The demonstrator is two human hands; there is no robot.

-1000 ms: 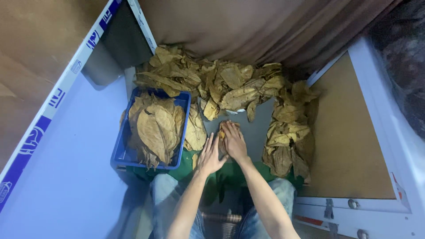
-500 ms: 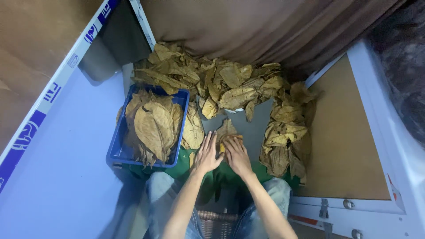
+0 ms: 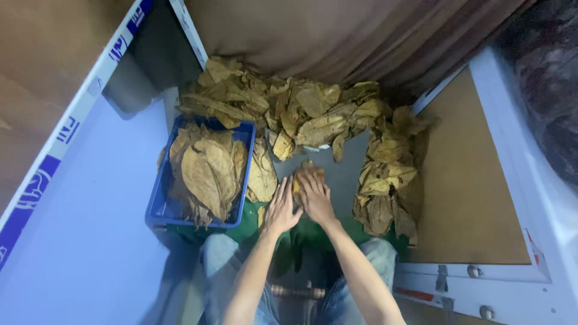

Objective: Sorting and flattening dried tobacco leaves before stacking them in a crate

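Two hands lay flat on the grey work surface (image 3: 346, 174), side by side and touching; the left hand (image 3: 282, 207) had its fingers spread open and pressed down, gripping nothing; the right hand (image 3: 313, 195) was laid palm-down over a small dried leaf (image 3: 308, 168), fingers extended, only the leaf's far tip showing past the fingertips; whether any finger curled under its edge could not be told. That leaf sat in the middle of the grey patch, between the blue crate (image 3: 158, 207) of flattened leaves on the left and the ragged heap of dried leaves (image 3: 313, 114) banked round the back and right side.

Risk, as I judged it: these leaves looked dry and brittle, and firm pressure or a sideways drag of the palms could have cracked the blade or torn it along a vein; the leaf was small under the hand, so a slip could have folded it rather than smoothed it. One big leaf (image 3: 262, 174) hung off the crate's near corner, just beside the left hand; a careless elbow could have knocked it down.
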